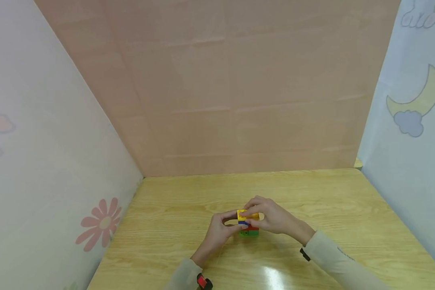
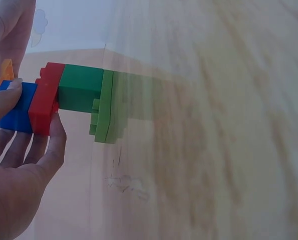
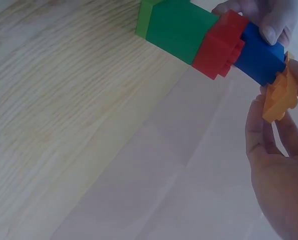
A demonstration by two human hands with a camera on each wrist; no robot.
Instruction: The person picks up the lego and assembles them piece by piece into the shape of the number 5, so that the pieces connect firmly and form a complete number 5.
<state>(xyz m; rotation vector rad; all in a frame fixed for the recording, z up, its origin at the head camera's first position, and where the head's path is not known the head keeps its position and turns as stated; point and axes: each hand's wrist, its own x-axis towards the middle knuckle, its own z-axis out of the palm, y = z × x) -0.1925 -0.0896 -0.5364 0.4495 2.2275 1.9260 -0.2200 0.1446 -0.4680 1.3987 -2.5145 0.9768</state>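
A tower of toy building bricks stands on the table [image 1: 159, 209] between the two hands. From the bottom it has a light green base piece [image 2: 104, 112], a dark green brick [image 2: 81, 87], a red brick [image 2: 46, 97] and a blue brick [image 2: 24, 107]. On top sits a yellow-orange brick [image 3: 278, 100], partly overhanging the blue one. My left hand [image 1: 216, 233] holds the tower at the blue brick, thumb on one face and fingers behind, reaching the red brick. With thumb and fingers, my right hand [image 1: 274, 217] pinches the yellow-orange brick from the right.
A plain pinkish-tan panel [image 1: 232, 100] rises behind the table's far edge. Pale printed walls stand on the left [image 1: 50, 121] and right [image 1: 402, 161]. Light reflects off the tabletop near the front.
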